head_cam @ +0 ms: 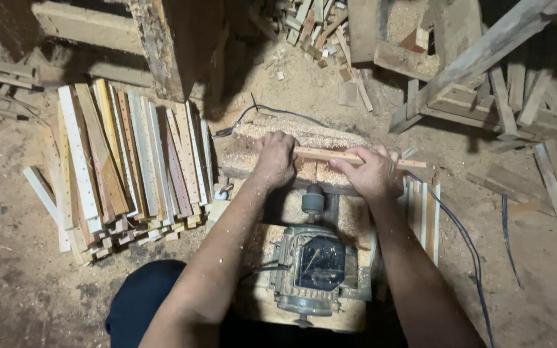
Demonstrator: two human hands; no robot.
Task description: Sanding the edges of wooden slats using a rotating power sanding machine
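A thin wooden slat [320,154] lies crosswise over a sawdust-covered wooden block, just beyond the shaft of a grey electric motor [314,270]. My left hand [276,158] presses down on the slat's left end. My right hand [372,171] grips the slat nearer its right end, which sticks out past my fingers. The motor sits on a wooden base between my forearms, with its shaft [312,201] pointing at the slat.
A pile of several drilled slats [127,164] lies on the left. A few more slats [421,209] stand at the right of the motor. A blue cable [469,248] runs over the sawdust floor. Scrap timber and offcuts [485,77] crowd the back.
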